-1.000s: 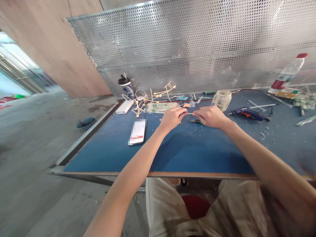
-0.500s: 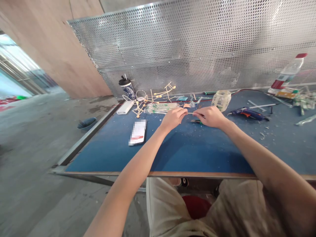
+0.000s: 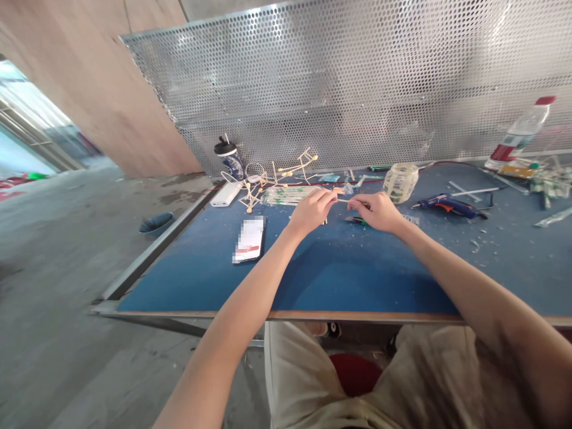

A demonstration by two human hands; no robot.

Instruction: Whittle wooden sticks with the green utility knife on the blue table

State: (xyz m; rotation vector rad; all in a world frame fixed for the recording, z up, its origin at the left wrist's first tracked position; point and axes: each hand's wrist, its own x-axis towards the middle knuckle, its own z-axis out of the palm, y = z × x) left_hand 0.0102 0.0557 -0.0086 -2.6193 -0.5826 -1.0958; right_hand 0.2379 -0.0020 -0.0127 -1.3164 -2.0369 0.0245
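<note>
My left hand (image 3: 314,211) and my right hand (image 3: 374,210) meet over the middle of the blue table (image 3: 339,274). Between their fingertips they pinch a thin wooden stick (image 3: 342,200), held level just above the surface. A small green-handled tool (image 3: 356,220) lies on the table under my right hand. A clear packet of sticks (image 3: 288,194) lies just beyond my left hand. Behind it stands a frame of sticks and small balls (image 3: 277,177).
A phone (image 3: 249,239) lies left of my hands, a white power bank (image 3: 226,193) and a dark cup (image 3: 229,157) beyond it. A glass jar (image 3: 401,180), a blue glue gun (image 3: 447,205) and a plastic bottle (image 3: 518,135) are to the right. A perforated metal panel (image 3: 357,83) backs the table.
Both hands have lifted slightly and moved a little away from me, keeping the stick between them. Everything else is unmoved.
</note>
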